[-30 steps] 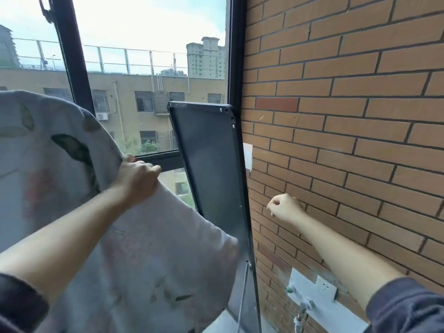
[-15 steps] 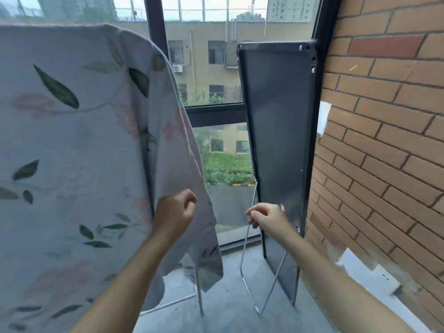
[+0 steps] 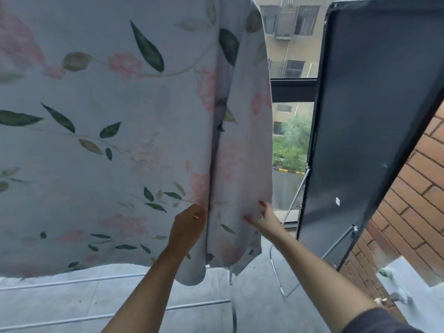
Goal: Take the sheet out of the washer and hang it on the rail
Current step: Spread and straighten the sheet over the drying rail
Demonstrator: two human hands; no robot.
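Head view: sheet (image 3: 108, 140) hangs draped, filling the left and centre of the frame; whatever carries its top is out of sight.
Left hand (image 3: 188, 225): lower centre, fingers curled, gripping a vertical fold of the sheet.
Right hand (image 3: 264, 218): just right of it, fingers spread and fairly straight, resting on the sheet's right flap.
Done: sheet looks out of the washer and hung.
To do: probably only smoothing the bunched right edge.
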